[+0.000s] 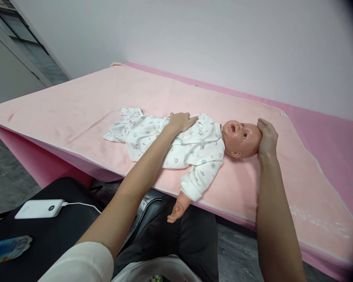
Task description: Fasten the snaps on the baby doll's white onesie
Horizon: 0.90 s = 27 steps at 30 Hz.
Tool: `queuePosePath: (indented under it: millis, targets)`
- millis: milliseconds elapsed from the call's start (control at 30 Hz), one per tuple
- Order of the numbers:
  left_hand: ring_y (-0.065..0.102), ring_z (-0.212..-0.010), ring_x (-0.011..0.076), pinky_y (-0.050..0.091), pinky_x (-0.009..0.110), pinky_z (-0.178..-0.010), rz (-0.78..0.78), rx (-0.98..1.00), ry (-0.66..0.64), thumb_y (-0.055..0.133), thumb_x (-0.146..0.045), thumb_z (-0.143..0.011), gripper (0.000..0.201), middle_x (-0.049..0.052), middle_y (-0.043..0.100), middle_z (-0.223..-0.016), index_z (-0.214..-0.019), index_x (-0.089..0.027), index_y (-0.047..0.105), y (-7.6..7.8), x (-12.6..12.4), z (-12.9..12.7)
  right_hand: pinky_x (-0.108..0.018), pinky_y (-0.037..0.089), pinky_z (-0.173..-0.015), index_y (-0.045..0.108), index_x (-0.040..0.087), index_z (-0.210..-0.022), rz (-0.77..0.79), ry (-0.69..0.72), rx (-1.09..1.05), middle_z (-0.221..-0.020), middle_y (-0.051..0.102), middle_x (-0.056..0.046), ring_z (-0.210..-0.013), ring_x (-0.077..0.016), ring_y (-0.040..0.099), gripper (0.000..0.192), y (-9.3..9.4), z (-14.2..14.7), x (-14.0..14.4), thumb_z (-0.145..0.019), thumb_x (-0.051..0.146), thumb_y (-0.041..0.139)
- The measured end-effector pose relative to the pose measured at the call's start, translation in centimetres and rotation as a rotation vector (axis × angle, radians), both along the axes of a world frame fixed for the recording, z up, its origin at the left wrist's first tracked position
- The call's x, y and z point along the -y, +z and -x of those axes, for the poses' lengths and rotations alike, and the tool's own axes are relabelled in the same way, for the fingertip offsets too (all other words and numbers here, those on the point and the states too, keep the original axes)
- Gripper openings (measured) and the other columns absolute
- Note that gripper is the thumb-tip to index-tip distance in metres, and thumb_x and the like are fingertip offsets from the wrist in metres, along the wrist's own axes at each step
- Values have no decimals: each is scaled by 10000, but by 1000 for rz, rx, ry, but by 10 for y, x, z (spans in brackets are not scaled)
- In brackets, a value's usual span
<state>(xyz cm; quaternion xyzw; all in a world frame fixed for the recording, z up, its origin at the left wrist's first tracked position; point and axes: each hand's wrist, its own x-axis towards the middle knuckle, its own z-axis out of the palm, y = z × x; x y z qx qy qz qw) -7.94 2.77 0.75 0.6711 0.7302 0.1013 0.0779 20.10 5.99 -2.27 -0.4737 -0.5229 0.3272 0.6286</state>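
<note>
A baby doll (242, 139) lies on its back across a pink mat (85, 105), its head to the right. It wears a white printed top (191, 152) and matching trousers (141, 133) with flat, empty-looking leg ends. My left hand (182, 122) rests flat on the doll's belly, fingers spread over the cloth. Against the crown of the doll's head, my right hand (267, 137) is cupped with its fingers stretched along the curve. One doll arm (181, 205) hangs out over the near edge of the mat.
Behind the mat stands a white wall (223, 47). At the lower left, a black chair (55, 235) carries a white power bank (39, 208) with a cable and a blue packet (8, 250). The table's pink cover (326, 141) shows along the right side.
</note>
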Motion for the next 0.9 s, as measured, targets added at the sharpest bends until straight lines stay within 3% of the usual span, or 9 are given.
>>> queuePosePath:
  millis: [167, 300, 567, 700, 800, 900]
  targets:
    - [537, -985, 300, 251, 499, -943, 1, 0, 4, 195, -589, -831, 617, 138, 619, -1029, -995, -130, 575, 0, 0, 0, -235, 385, -614, 599, 123, -650, 85, 45, -26, -641, 537, 23, -619, -91, 457, 215, 2, 0, 1, -681, 335, 584]
    - [532, -999, 302, 241, 501, -950, 7, 2, 8, 197, -583, -832, 615, 138, 618, -1037, -1004, -132, 576, 1, 0, -1, -227, 338, -543, 514, 149, -582, 97, 28, -14, -571, 455, 52, -568, -79, 392, 229, 3, 0, 2, -677, 348, 576]
    - [536, -983, 296, 244, 507, -947, -1, 5, -4, 195, -590, -828, 611, 131, 623, -1030, -991, -140, 575, -1, -2, 1, -235, 379, -592, 586, 129, -640, 105, 18, -32, -596, 516, 33, -599, -94, 438, 207, 2, 1, 1, -683, 330, 571]
    - [533, -991, 299, 240, 507, -951, 5, 1, -1, 194, -594, -828, 615, 134, 620, -1037, -999, -140, 572, -1, -2, 1, -255, 418, -754, 667, 108, -806, 13, 42, -14, -803, 638, -35, -788, -136, 546, 259, 0, 2, 1, -705, 311, 543]
    - [534, -990, 303, 240, 511, -949, -3, 5, -1, 199, -588, -830, 611, 136, 621, -1031, -998, -135, 574, -1, -1, 1, -255, 402, -828, 665, 118, -891, -5, 17, 2, -961, 640, -58, -901, -140, 545, 284, 0, 1, 1, -703, 297, 552]
    - [539, -981, 301, 240, 512, -950, -9, 9, 1, 201, -586, -831, 611, 138, 625, -1020, -989, -132, 577, -1, -1, 0, -255, 393, -843, 661, 123, -891, 2, 10, -10, -965, 636, -45, -903, -131, 538, 274, 0, 1, 1, -697, 290, 564]
